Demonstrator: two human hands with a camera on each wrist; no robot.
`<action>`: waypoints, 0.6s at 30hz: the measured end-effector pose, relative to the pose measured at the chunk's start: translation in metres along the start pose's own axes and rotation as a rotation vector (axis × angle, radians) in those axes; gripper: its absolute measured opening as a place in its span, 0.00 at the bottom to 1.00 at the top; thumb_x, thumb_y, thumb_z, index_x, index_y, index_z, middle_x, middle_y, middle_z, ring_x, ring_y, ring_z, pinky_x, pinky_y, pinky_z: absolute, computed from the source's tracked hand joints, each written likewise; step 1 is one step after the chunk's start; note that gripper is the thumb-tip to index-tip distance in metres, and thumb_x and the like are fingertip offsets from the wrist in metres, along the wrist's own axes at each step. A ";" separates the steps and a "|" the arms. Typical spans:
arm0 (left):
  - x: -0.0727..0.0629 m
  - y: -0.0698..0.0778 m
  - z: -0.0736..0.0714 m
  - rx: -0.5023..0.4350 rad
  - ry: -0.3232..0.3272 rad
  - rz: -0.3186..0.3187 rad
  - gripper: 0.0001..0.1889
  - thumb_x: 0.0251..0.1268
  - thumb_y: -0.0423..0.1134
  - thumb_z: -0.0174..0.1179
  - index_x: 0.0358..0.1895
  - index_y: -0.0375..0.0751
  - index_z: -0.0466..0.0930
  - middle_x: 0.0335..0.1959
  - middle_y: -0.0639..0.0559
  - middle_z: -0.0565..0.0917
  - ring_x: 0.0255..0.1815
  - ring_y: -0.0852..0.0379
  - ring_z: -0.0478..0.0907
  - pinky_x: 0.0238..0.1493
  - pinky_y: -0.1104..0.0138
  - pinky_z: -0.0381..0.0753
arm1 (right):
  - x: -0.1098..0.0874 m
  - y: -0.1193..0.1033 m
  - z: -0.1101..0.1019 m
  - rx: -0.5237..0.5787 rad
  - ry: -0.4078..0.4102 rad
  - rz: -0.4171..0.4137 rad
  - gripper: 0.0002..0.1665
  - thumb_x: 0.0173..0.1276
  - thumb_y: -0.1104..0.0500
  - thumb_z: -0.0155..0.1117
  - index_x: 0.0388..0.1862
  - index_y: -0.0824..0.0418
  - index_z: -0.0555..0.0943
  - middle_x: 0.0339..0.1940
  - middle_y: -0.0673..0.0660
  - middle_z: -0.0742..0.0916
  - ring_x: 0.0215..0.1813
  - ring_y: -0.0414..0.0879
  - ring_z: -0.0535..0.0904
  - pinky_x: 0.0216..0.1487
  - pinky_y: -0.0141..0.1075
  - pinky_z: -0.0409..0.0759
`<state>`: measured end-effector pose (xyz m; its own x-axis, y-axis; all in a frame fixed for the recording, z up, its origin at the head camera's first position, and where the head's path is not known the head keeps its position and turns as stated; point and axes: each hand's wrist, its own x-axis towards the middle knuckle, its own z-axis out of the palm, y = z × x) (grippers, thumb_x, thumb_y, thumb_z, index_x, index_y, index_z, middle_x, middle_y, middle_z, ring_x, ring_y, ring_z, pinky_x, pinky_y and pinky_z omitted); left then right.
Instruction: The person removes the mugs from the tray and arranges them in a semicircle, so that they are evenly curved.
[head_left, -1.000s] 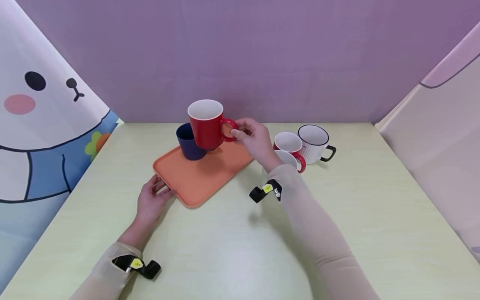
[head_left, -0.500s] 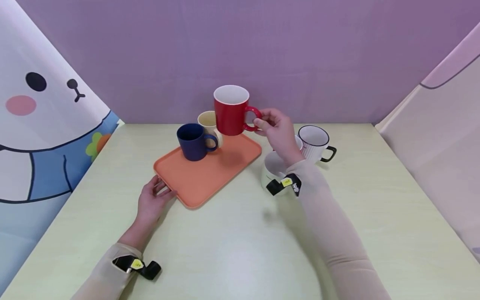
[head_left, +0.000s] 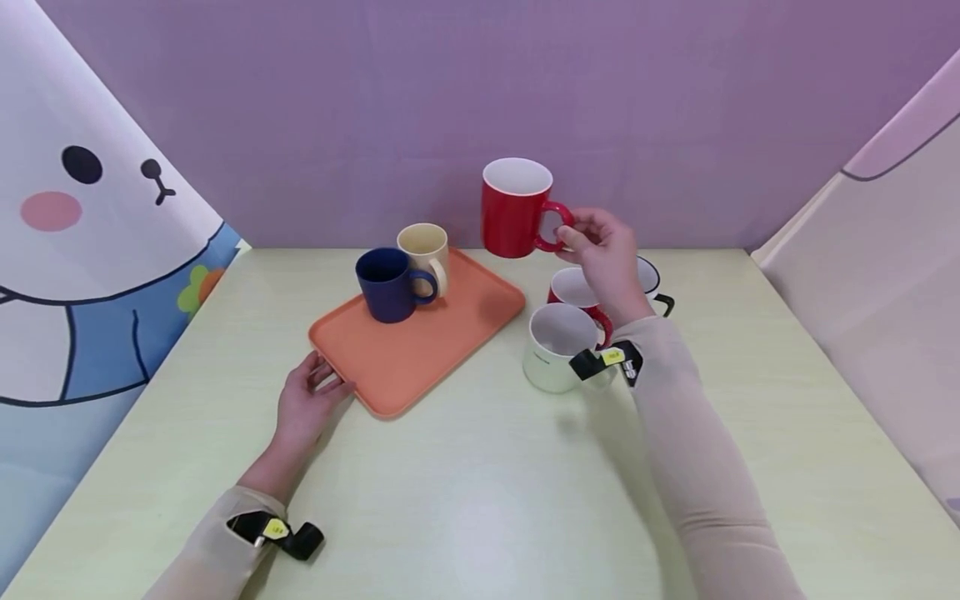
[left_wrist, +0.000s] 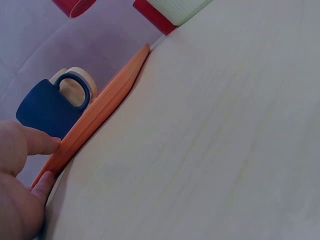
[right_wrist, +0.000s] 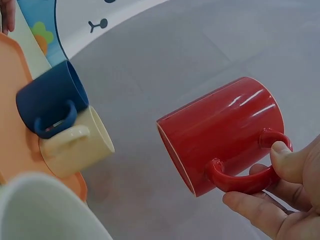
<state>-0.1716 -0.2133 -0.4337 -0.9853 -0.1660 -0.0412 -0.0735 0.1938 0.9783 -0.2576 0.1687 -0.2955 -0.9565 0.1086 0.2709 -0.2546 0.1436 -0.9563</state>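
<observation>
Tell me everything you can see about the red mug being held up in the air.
The red mug is glossy, ceramic-looking, with a white inside and a red loop handle. It hangs upright in the air, clear of the table, past the far right corner of the orange tray and above the mugs standing on the table. Only the right hand touches it, pinching the handle between thumb and fingers. It looks empty.

Two mugs [head_left: 405, 275] on the tray [head_left: 450, 333], three cups [head_left: 592, 312] right of it, another mug [head_left: 516, 208] held above.
</observation>
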 end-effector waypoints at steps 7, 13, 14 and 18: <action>-0.002 0.001 -0.001 -0.018 0.000 0.014 0.39 0.63 0.19 0.60 0.76 0.28 0.53 0.66 0.31 0.66 0.48 0.68 0.74 0.49 0.82 0.79 | -0.003 -0.006 -0.020 -0.043 0.063 0.021 0.17 0.71 0.61 0.65 0.56 0.65 0.80 0.48 0.60 0.84 0.51 0.52 0.82 0.48 0.34 0.86; -0.004 0.001 -0.002 -0.041 -0.003 0.023 0.39 0.61 0.18 0.60 0.75 0.26 0.54 0.65 0.30 0.66 0.45 0.70 0.75 0.48 0.82 0.79 | -0.005 -0.007 -0.038 -0.050 0.110 0.012 0.17 0.71 0.61 0.65 0.56 0.66 0.80 0.46 0.58 0.84 0.50 0.51 0.82 0.45 0.30 0.86; -0.004 0.001 -0.002 -0.041 -0.005 0.022 0.38 0.61 0.18 0.60 0.75 0.26 0.54 0.65 0.30 0.67 0.45 0.70 0.75 0.48 0.81 0.80 | -0.006 -0.007 -0.041 -0.054 0.117 0.009 0.17 0.70 0.61 0.65 0.55 0.66 0.80 0.45 0.57 0.84 0.49 0.50 0.82 0.45 0.29 0.86; -0.006 0.002 -0.003 -0.024 -0.014 0.015 0.39 0.62 0.19 0.60 0.76 0.27 0.53 0.66 0.31 0.66 0.45 0.71 0.75 0.48 0.81 0.80 | -0.009 -0.003 -0.052 -0.049 0.146 0.000 0.16 0.70 0.62 0.65 0.54 0.67 0.80 0.43 0.55 0.84 0.48 0.48 0.83 0.43 0.28 0.85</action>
<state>-0.1657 -0.2153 -0.4309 -0.9883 -0.1497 -0.0286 -0.0547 0.1732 0.9834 -0.2411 0.2186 -0.2897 -0.9247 0.2497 0.2873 -0.2439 0.1907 -0.9509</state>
